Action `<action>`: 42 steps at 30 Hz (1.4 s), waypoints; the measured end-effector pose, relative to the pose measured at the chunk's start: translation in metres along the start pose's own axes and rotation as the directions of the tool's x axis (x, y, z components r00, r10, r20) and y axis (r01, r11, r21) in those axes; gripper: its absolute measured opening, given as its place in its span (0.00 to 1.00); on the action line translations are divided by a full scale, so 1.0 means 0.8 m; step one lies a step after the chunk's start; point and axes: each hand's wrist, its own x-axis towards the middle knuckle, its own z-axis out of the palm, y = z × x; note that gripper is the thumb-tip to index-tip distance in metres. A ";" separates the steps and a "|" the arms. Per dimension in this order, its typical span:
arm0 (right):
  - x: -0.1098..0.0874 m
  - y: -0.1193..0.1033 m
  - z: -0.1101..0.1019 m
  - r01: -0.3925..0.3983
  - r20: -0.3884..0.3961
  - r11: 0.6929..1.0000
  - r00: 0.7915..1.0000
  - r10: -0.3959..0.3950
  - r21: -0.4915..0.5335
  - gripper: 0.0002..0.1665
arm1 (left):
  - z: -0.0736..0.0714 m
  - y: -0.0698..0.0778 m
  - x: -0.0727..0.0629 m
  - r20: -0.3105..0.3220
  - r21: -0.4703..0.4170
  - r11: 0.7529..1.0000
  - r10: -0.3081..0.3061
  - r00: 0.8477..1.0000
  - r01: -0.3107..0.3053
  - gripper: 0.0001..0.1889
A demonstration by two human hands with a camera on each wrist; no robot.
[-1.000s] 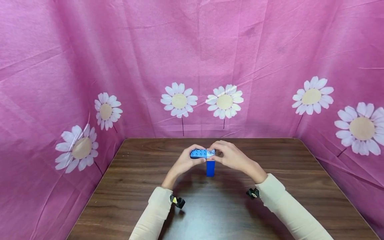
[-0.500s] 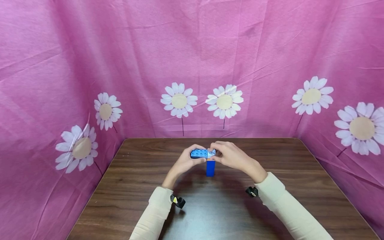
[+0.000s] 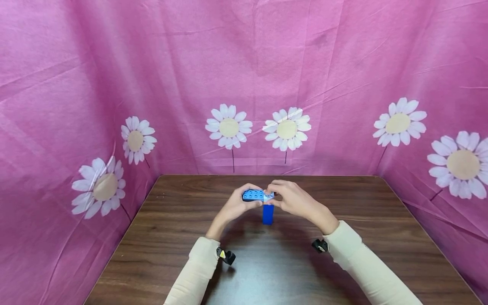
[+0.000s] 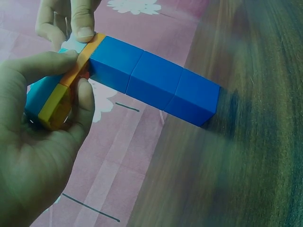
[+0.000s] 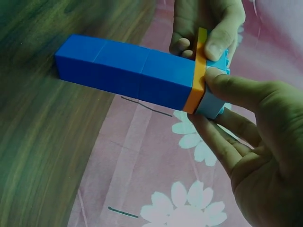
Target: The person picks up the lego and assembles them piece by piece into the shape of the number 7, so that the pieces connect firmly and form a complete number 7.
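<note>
Three dark blue bricks (image 3: 268,215) form an upright column on the table. Across its top lies an orange-yellow plate (image 5: 195,92) that overhangs to the left. A light blue studded brick (image 3: 252,195) sits on the overhanging part, beside a pale blue-grey brick (image 5: 211,104) over the column. My left hand (image 3: 237,204) grips the overhanging end, thumb and fingers around the light blue brick and the plate. With thumb and fingertips my right hand (image 3: 296,200) pinches the pale brick at the top of the column, partly covering it in the head view.
The brown wooden table (image 3: 152,254) reaches back to a pink cloth (image 3: 251,63) printed with daisies, which also hangs at both sides. Black wrist cameras are strapped at the left sleeve (image 3: 192,269) and the right sleeve (image 3: 366,258).
Both hands keep their grips on the bricks, and the column stands in the same place. Only very slight shifts of the right hand and the head view show.
</note>
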 end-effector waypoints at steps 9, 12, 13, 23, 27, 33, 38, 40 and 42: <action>0.002 0.003 0.003 -0.022 -0.005 0.999 1.000 0.022 0.037 0.10 | 0.000 0.001 0.000 0.000 -0.008 1.000 0.001 1.000 -0.001 0.20; 0.001 0.004 0.003 -0.026 -0.004 0.999 1.000 0.026 0.034 0.10 | 0.000 -0.001 0.000 0.001 -0.011 1.000 -0.004 1.000 0.004 0.20; 0.001 0.005 0.004 -0.027 -0.003 0.999 1.000 0.027 0.038 0.10 | 0.000 -0.001 0.000 0.000 -0.008 1.000 -0.005 1.000 0.005 0.20; -0.002 0.005 0.005 -0.057 -0.014 0.994 0.998 0.058 0.090 0.10 | -0.001 0.000 0.000 -0.002 -0.004 1.000 -0.010 1.000 0.010 0.19; -0.004 0.006 0.009 -0.060 -0.026 0.992 0.998 0.063 0.116 0.09 | 0.000 0.000 0.001 -0.005 0.011 1.000 -0.017 1.000 0.017 0.19; -0.008 0.006 0.013 -0.075 -0.031 0.989 0.996 0.080 0.130 0.11 | 0.000 0.002 -0.001 0.005 0.011 1.000 -0.025 1.000 0.025 0.20; -0.008 0.006 0.014 -0.086 -0.039 0.987 0.995 0.092 0.136 0.12 | -0.001 0.002 0.000 -0.009 0.032 0.999 -0.020 1.000 0.021 0.20; -0.007 0.007 0.015 -0.088 -0.044 0.988 0.995 0.094 0.128 0.13 | -0.002 0.003 0.001 -0.007 0.038 0.999 -0.026 1.000 0.026 0.20; -0.008 0.008 0.016 -0.088 -0.052 0.989 0.994 0.095 0.119 0.14 | -0.002 0.003 0.002 -0.004 0.041 0.999 -0.031 1.000 0.031 0.20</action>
